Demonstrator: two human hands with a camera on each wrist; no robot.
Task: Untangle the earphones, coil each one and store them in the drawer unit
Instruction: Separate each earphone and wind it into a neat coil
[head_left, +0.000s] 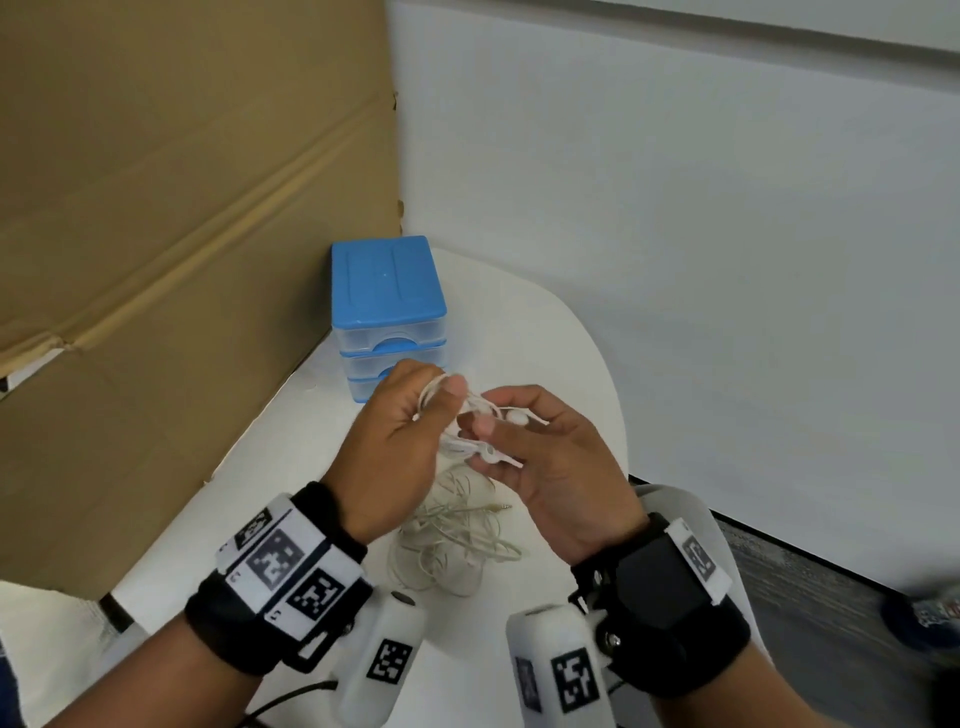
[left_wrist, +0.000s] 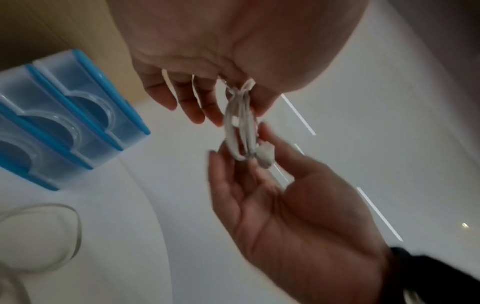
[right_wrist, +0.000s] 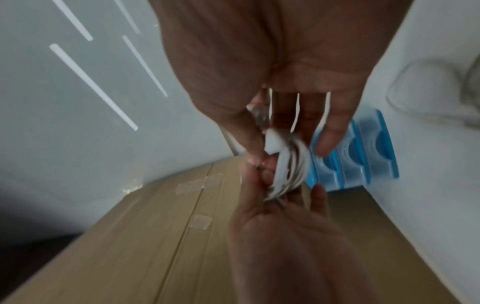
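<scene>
A coiled white earphone (head_left: 470, 421) hangs between both hands above the table. My left hand (head_left: 410, 426) pinches the top of the coil between thumb and fingers; the coil (left_wrist: 240, 127) shows in the left wrist view. My right hand (head_left: 524, 441) pinches the earbud end (left_wrist: 265, 155) of the same earphone; the coil (right_wrist: 288, 168) is blurred in the right wrist view. A second, greenish-white earphone (head_left: 457, 535) lies tangled on the white table (head_left: 561, 343) under the hands. The blue drawer unit (head_left: 387, 312) stands behind the hands with its three clear drawers closed.
A large cardboard sheet (head_left: 182, 234) stands along the table's left side, right behind the drawer unit. A pale wall (head_left: 675, 234) lies to the right. The table's rounded edge (head_left: 618, 415) drops off just right of my right hand.
</scene>
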